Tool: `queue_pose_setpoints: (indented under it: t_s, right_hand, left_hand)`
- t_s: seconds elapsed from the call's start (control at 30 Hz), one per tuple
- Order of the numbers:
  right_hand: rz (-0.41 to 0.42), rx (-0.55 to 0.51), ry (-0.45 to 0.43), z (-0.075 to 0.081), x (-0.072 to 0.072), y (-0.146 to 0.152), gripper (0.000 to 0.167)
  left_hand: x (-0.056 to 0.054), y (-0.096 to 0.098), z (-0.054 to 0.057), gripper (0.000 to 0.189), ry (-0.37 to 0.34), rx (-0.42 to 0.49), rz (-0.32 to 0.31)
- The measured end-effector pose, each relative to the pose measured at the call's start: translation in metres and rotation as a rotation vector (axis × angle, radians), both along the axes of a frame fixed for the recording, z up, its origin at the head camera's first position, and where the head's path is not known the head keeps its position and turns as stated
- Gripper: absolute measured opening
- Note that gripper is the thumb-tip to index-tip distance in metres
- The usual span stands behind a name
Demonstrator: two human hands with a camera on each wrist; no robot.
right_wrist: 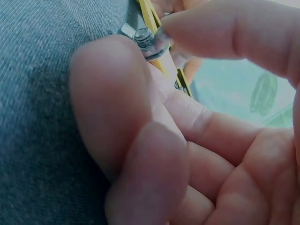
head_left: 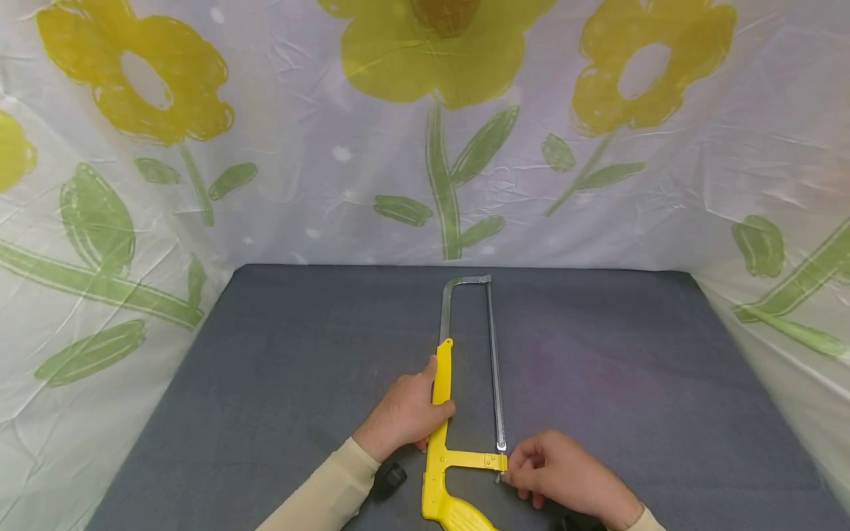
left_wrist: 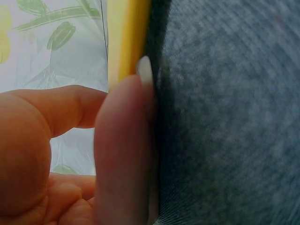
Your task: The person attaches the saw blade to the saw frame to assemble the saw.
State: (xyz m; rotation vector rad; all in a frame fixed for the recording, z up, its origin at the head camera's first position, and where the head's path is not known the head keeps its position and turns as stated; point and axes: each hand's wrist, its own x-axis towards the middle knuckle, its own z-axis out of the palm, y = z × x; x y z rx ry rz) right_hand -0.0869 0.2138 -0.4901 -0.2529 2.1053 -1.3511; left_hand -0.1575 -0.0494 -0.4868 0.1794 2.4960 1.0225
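A hacksaw (head_left: 436, 442) with a yellow frame and handle lies lengthwise on the grey surface, its handle toward me. My left hand (head_left: 408, 409) grips the yellow tube of the frame, thumb across it. On the right side runs the blade (head_left: 494, 361), spanning from the metal bow's far end to the yellow cross arm. By that arm's end, my right hand (head_left: 564, 472) pinches the wing nut (right_wrist: 161, 43) between thumb and a finger. A threaded bolt end (right_wrist: 144, 37) sticks out of the nut. The other right fingers are curled in, and the handle's tip is cut off by the frame edge.
The grey cloth surface (head_left: 299, 354) extends to a white sheet (head_left: 299, 206) with printed yellow flowers, which stands around the back and sides. A black strap piece (head_left: 389, 479) shows beside the left sleeve.
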Motion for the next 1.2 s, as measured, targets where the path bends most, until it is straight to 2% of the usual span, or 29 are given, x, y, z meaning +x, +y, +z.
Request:
queue_pose_setpoints:
  t_s: [0.3, 1.0, 1.2]
  right_hand:
    - [0.04, -0.048, 0.036, -0.0011, -0.0009, 0.0035, 0.008]
    - [0.017, -0.057, -0.017, -0.0042, -0.0007, 0.001, 0.001]
    - [0.003, -0.027, -0.028, -0.0041, -0.0004, 0.0022, 0.015]
  left_hand:
    - [-0.0011, 0.0001, -0.0009, 0.091, 0.003, 0.006, 0.002]
    - [-0.0009, -0.0023, -0.0016, 0.092, 0.013, -0.004, -0.006]
    - [-0.0016, -0.002, -0.0021, 0.093, 0.005, 0.008, -0.012]
